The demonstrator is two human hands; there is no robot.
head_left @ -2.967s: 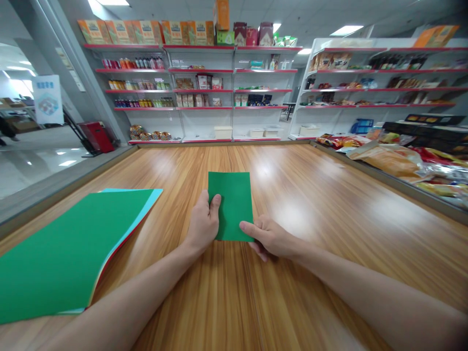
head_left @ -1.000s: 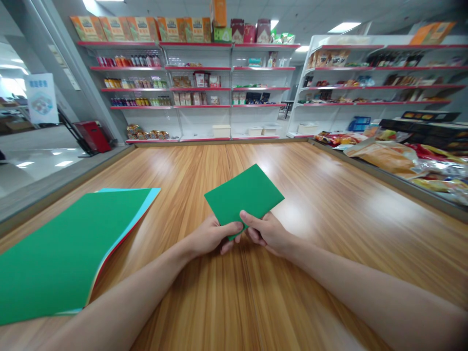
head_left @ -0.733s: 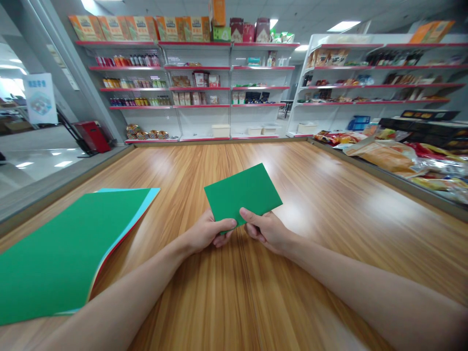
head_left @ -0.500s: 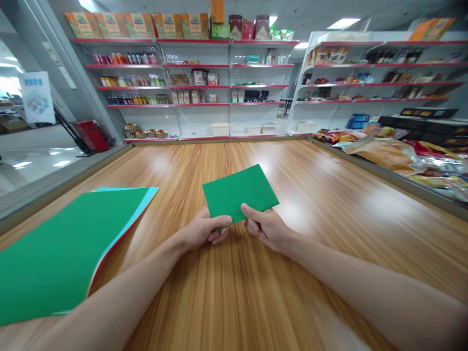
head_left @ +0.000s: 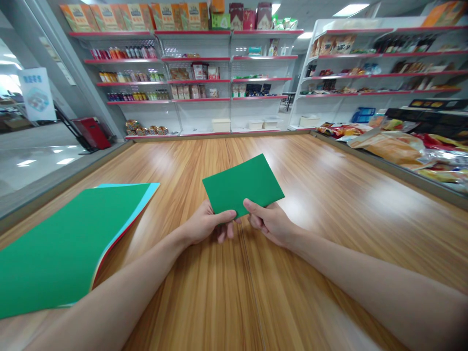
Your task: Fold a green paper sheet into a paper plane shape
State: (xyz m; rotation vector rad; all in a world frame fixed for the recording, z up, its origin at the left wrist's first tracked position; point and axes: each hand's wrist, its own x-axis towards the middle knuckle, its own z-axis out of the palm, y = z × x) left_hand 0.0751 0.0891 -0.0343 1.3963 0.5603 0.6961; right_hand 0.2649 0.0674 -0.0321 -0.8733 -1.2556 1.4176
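A green rectangular piece of paper (head_left: 243, 183), tilted with its right side toward me lower, is held up above the wooden table (head_left: 204, 292). My left hand (head_left: 210, 222) pinches its near left edge, thumb on top and fingers underneath. Closer to the middle of the near edge, my right hand (head_left: 268, 222) grips it too, thumb over the top and the other fingers curled below. Whether the paper is folded into layers I cannot tell. To the left lies a stack of large coloured sheets (head_left: 73, 243), green uppermost, with light blue and red edges showing.
Snack packets (head_left: 395, 148) and dark boxes (head_left: 427, 122) lie beyond the table's right rim. White shelves (head_left: 201, 114) with bottles, boxes and bags stand behind the far edge. A red cart-like object (head_left: 93, 134) and a sign board (head_left: 38, 95) are at the left.
Both hands and the green paper have shifted slightly up and to the right in view. The left hand's lower fingers have loosened and spread a little. The camera view has tilted slightly.
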